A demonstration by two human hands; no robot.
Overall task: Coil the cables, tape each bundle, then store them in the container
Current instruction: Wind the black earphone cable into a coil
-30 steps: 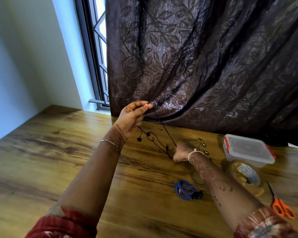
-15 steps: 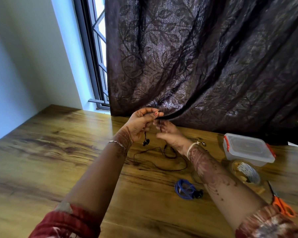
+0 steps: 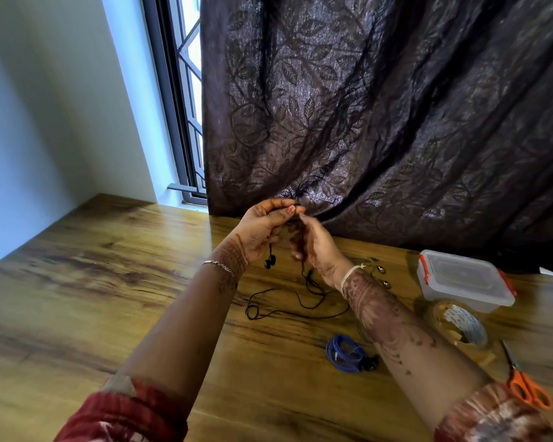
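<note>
Holds the black earphone cable (image 3: pixel 312 282) up off the table (image 3: pixel 93 314) in both hands, close to the hem of the dark curtain (image 3: pixel 380 122). Pinches its upper end in the left hand (image 3: pixel 262 231), with the thumb pressed to the forefinger tip and the other fingers curled loosely beneath. Lets the earbuds (image 3: pixel 269 261) dangle just below those curled fingers, clear of the wood.

Has brought the right hand (image 3: pixel 321 250) up since a second ago: then low on the table over the slack, now level with the left fingertips and touching them tip to tip. Curls the right fingers round the strand, but with motion blur there, so cannot tell which of them actually grip.

Leaves the rest of the cable trailing from under the right fingers down to the table, in a wide loose loop below both wrists, flatter and more spread than the tangle of a second ago. Differs little from half a second ago: same meeting of fingertips.

Has left the rest in place:
- blue coiled cable (image 3: pixel 345 352) well below the fingers, beside the right forearm
- lidded container (image 3: pixel 463 282) well right of the right fingers
- tape roll (image 3: pixel 465 325) just before it
- orange scissors (image 3: pixel 528 389) nearer the right sleeve
</note>
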